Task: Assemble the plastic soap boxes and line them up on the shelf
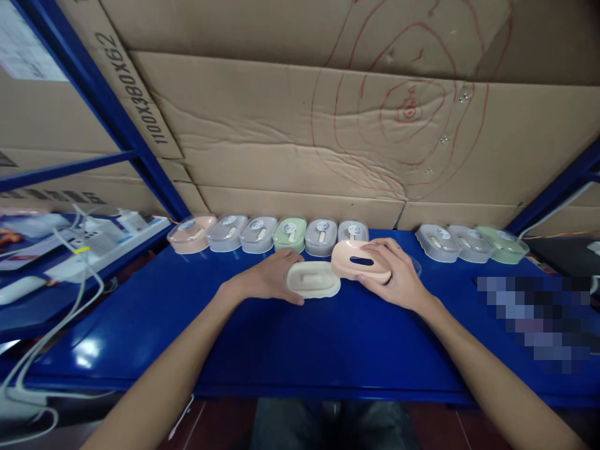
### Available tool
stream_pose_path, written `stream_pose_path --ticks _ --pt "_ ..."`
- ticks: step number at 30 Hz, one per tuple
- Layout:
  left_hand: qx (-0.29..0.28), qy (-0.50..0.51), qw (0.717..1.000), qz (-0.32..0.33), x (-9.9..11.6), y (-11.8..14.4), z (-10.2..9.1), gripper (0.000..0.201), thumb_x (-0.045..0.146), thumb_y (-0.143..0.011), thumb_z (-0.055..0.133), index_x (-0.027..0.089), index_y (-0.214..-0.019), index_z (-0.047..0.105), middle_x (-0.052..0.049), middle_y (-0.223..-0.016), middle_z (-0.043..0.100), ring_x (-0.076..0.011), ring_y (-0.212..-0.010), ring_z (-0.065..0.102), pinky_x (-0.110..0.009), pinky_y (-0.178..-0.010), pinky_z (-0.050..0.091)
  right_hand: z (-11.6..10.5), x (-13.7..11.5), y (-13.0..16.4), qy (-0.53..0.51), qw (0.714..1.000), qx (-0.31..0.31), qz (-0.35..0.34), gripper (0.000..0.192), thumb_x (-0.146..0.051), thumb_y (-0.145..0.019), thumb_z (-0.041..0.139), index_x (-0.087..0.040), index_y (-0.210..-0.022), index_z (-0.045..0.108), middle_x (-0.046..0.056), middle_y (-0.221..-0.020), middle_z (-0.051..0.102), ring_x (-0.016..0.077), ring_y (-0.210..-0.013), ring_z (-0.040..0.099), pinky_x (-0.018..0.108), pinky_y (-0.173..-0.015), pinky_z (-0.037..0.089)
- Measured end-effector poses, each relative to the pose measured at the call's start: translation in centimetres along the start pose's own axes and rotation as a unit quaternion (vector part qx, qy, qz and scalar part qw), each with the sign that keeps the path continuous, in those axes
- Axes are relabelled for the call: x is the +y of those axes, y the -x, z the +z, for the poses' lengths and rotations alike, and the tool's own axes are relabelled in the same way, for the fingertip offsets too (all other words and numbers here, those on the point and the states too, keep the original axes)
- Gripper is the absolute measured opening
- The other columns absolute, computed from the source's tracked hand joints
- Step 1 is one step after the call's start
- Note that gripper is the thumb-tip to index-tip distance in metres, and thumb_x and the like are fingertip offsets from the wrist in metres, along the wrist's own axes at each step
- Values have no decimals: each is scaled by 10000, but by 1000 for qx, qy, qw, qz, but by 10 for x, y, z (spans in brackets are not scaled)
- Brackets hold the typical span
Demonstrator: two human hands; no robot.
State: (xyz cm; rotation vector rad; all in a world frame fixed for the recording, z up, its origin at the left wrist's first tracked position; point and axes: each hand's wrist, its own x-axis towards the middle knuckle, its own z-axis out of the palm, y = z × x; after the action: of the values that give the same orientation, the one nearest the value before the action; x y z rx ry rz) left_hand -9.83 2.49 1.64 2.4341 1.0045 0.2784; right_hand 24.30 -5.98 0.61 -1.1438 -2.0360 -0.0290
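Note:
My left hand (272,278) grips the left end of a cream moulded tray (315,284) with a raised oval ridge in its middle. The tray rests on, or just above, the blue table. In my right hand (394,275) is a peach plastic box (344,257) with a dark oval slot; fingers lie over the top and the thumb is at the near side. The box's left end is over or against the tray's right edge. Partly hidden behind my right hand, a clear plastic piece (417,267) lies on the table.
Along the back of the blue table (328,356) stand several clear-lidded boxes, among them a green one (289,236) and a peach one (191,235). A cardboard sheet (272,125) rises behind. White cables (79,300) and a power strip (112,247) lie at left.

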Motion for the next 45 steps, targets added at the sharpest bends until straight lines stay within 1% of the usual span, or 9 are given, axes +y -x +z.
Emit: stream_pose_path --ticks 5,9,12,15,23,34,37,40,45 --pt "30 -9 999 20 -6 -4 2 802 733 -632 935 271 -1253 727 -88 -1181 691 -385 -1178 633 -520 -1013 537 1 -22 1 -56 994 -41 -82 621 -538 -881 834 -296 -1416 631 133 -1356 683 374 -1248 653 606 -1077 536" --pt "20 19 999 40 -12 -1 0 921 660 -684 943 338 -1490 634 -91 -1389 687 -396 -1338 618 -553 -1143 510 16 -42 5 -92 980 -111 -137 726 -629 -818 883 -286 -1414 648 140 -1334 702 379 -1228 650 602 -1068 522" --pt "0 47 998 41 -19 3 -6 946 634 -740 925 355 -1571 568 -97 -1577 617 -395 -1474 559 -555 -1213 474 27 -47 10 -85 972 -177 -129 819 -696 -767 901 -278 -1434 672 146 -1340 684 391 -1250 628 619 -1091 504" --pt "-9 64 997 30 -25 4 -9 842 595 -819 865 328 -1564 578 -103 -1596 617 -374 -1430 607 -511 -1131 544 31 -46 13 -63 968 -220 -99 975 -742 -684 935 -279 -1496 658 161 -1425 610 406 -1294 594 647 -1129 487" --pt "14 52 999 10 -23 -1 -4 708 629 -914 756 272 -1506 602 -116 -1495 682 -316 -1212 688 -447 -975 600 25 -48 11 -80 971 -213 -77 1160 -740 -657 959 -272 -1611 492 175 -1503 572 423 -1368 562 649 -1191 459" --pt "12 42 998 37 -28 0 1 1035 648 -692 967 293 -1577 565 -135 -1550 616 -413 -1454 552 -541 -1208 443 32 -41 13 -80 965 -245 -42 1292 -704 -619 992 -239 -1664 391 190 -1595 546 432 -1442 532 656 -1252 395" --pt "13 43 999 31 -25 -2 3 948 606 -664 989 280 -1485 645 -114 -1427 662 -406 -1366 586 -515 -1159 463 33 -40 15 -79 966 -243 -35 1293 -706 -624 986 -240 -1672 389 191 -1583 555 440 -1447 527 670 -1265 368" --pt "13 49 998 27 -22 -2 4 826 548 -672 992 274 -1393 696 -91 -1338 669 -372 -1280 610 -468 -1104 485 33 -41 16 -80 968 -237 -35 1264 -672 -645 984 -220 -1668 396 197 -1533 591 428 -1399 551 649 -1234 406" --pt "17 63 997 30 -21 -2 3 806 519 -667 994 263 -1372 701 -75 -1295 666 -344 -1245 606 -436 -1087 469 33 -41 15 -87 969 -230 -36 1259 -644 -650 987 -232 -1676 386 185 -1468 625 410 -1340 578 611 -1181 462"
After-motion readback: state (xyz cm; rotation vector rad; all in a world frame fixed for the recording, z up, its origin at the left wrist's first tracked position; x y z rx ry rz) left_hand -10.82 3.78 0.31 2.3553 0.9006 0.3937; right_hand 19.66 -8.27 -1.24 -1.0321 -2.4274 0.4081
